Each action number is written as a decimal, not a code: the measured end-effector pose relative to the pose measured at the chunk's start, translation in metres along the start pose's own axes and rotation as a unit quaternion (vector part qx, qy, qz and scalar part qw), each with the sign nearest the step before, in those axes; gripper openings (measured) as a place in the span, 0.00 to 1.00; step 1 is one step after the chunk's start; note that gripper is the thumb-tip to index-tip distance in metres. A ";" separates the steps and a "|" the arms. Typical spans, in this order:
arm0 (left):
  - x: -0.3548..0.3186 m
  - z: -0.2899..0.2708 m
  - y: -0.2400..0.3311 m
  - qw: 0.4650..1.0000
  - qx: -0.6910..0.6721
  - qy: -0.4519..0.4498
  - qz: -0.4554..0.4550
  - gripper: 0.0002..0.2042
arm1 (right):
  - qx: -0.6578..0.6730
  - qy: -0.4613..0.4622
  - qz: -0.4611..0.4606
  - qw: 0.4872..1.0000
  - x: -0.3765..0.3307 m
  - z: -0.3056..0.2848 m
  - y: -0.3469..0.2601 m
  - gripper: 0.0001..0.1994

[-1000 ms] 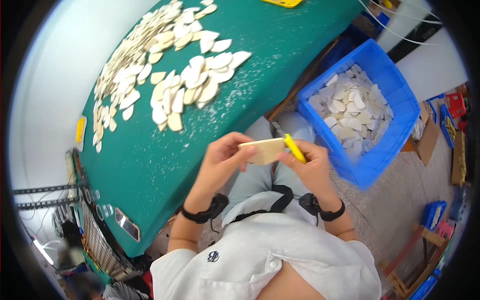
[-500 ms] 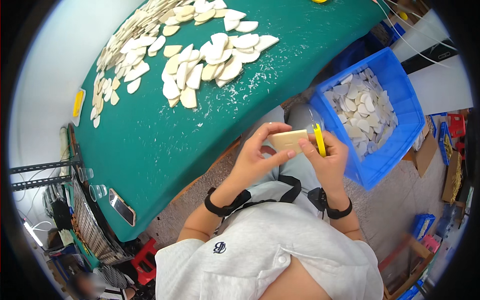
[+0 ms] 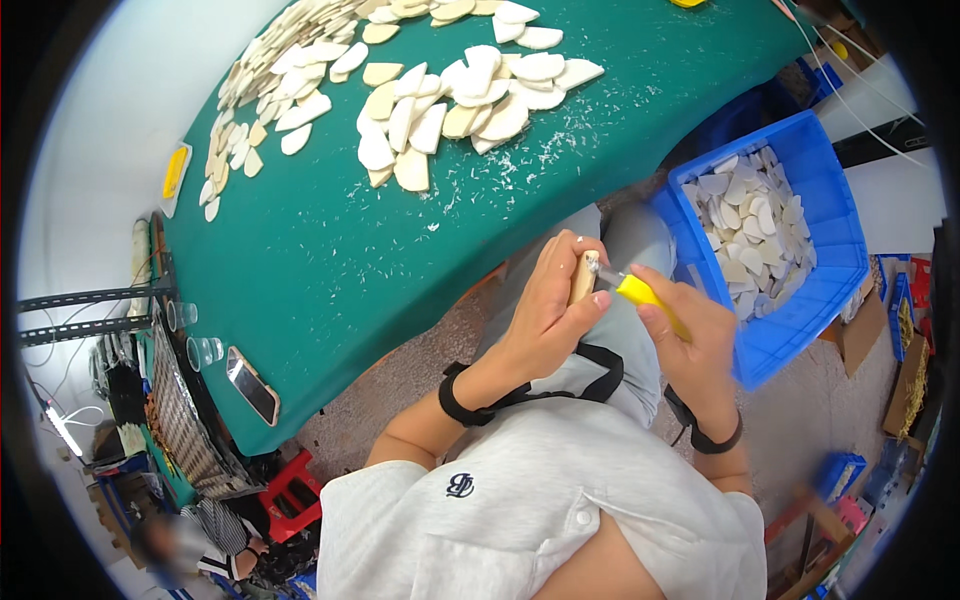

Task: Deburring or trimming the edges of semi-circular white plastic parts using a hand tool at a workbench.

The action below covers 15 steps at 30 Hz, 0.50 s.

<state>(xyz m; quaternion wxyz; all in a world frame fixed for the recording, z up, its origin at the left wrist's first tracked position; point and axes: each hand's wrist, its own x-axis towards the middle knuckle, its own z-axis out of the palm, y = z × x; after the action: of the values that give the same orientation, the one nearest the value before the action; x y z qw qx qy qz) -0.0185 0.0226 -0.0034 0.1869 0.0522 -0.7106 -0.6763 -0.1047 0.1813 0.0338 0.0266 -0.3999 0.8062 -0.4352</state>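
My left hand point(image 3: 545, 315) is closed around a flat cream foam-like piece point(image 3: 581, 284), now turned edge-on above my lap. My right hand point(image 3: 703, 340) grips the yellow handle of a utility knife point(image 3: 642, 294). The knife's narrow tip reaches the upper end of the piece, where small white bits show; the exact contact is too small to make out. Beyond my hands, a loose pile of white and cream rounded pieces point(image 3: 410, 170) lies on the green-covered table point(image 3: 330, 260), with white shavings point(image 3: 500, 165) scattered beside it.
A blue bin point(image 3: 845, 235) to my right holds many similar pieces point(image 3: 750, 225). More pieces point(image 3: 290, 75) are heaped at the table's far left. A phone point(image 3: 252, 387) and clear cups point(image 3: 205, 352) stand near its left edge. Another person point(image 3: 185, 545) is at lower left.
The cream piece has turned from flat-side view to edge-on. My right hand has moved off the piece's side and turned the knife so its tip meets the piece. The whole view has shifted slightly.
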 end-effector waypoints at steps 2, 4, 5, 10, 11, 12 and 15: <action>0.001 0.001 0.002 1.000 0.021 0.008 0.012 0.13 | -0.041 -0.013 -0.027 0.999 0.000 -0.002 -0.001 0.15; 0.002 0.001 0.004 0.999 0.040 0.015 0.023 0.13 | -0.050 -0.012 -0.038 0.998 -0.001 -0.004 -0.001 0.15; 0.002 0.001 0.005 0.998 0.055 0.017 0.025 0.13 | -0.059 -0.011 -0.051 0.997 -0.001 -0.005 -0.001 0.15; 0.003 -0.001 0.006 0.994 0.100 0.025 0.025 0.13 | -0.062 -0.016 -0.055 0.996 0.001 -0.008 -0.005 0.15; 0.003 -0.001 0.006 0.993 0.108 0.027 0.029 0.13 | -0.067 -0.018 -0.059 0.996 0.001 -0.008 -0.005 0.15; 0.003 -0.001 0.006 0.992 0.117 0.030 0.033 0.13 | -0.067 -0.019 -0.058 0.996 0.001 -0.008 -0.004 0.15; 0.003 0.000 0.007 0.992 0.115 0.035 0.037 0.13 | -0.071 -0.025 -0.062 0.995 0.001 -0.009 -0.003 0.15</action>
<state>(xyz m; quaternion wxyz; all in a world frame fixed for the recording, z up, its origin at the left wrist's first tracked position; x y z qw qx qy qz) -0.0202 0.0221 0.0039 0.2296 0.0707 -0.7781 -0.5804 -0.1072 0.1854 0.0424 -0.0091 -0.4610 0.8077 -0.3675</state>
